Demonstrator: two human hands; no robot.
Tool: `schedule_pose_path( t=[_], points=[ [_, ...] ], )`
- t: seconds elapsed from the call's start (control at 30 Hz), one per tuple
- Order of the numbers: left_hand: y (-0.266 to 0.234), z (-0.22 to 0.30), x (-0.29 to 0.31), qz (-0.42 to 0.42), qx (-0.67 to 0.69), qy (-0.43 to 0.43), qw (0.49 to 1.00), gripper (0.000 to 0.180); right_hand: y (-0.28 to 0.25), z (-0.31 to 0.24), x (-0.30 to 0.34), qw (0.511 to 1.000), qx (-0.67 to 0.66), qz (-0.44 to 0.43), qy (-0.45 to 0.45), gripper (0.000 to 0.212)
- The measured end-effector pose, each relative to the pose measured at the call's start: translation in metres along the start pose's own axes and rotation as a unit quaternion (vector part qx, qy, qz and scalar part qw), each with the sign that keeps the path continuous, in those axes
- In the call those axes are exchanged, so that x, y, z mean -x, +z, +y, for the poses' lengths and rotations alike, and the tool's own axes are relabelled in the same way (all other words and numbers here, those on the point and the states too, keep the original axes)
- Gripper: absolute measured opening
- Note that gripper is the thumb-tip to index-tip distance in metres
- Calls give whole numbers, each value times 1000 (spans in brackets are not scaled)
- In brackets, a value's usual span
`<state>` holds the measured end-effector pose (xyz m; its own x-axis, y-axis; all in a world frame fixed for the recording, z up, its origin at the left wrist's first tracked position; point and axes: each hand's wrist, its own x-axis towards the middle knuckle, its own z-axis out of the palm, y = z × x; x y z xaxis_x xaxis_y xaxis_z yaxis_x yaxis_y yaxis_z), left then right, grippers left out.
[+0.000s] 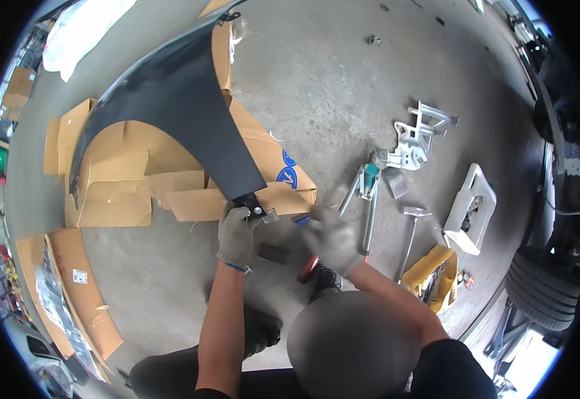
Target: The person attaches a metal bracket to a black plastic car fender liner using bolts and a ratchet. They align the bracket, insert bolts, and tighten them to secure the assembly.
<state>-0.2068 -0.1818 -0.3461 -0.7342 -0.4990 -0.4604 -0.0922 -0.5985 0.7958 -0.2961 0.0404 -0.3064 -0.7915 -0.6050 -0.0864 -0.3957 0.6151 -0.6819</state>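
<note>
A dark car fender [170, 86] lies on flattened cardboard [120, 196], its narrow end toward me. At that end sits a small black bracket [253, 203] with a bolt head in it. My left hand [235, 236], in a grey work glove, is closed on the bracket. A small clear piece [271, 216] shows beside it. My right hand [333, 241], also gloved, is smeared by motion to the right of the bracket, so its fingers do not show clearly. Next to it are a blue object [302, 220] and a red tool [308, 268], partly hidden.
A dark block [273, 253] lies on the floor between my hands. To the right are green-headed bolt cutters or a riveter [370, 178], a silver metal bracket [411, 143], a hammer [411, 229], a white tray [471, 209], a yellow container [430, 276] and a tyre [544, 286].
</note>
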Motion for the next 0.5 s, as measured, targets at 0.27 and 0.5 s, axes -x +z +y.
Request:
schedule_pose_path(
  t=[0.27, 0.5],
  points=[
    [26, 38, 10, -50, 141, -81, 985, 35, 51, -51, -64, 991, -124, -56, -14, 37],
    [26, 39, 16, -25, 125, -50, 991, 41, 55, -58, -62, 971, -221, -90, -1, 31]
  ],
)
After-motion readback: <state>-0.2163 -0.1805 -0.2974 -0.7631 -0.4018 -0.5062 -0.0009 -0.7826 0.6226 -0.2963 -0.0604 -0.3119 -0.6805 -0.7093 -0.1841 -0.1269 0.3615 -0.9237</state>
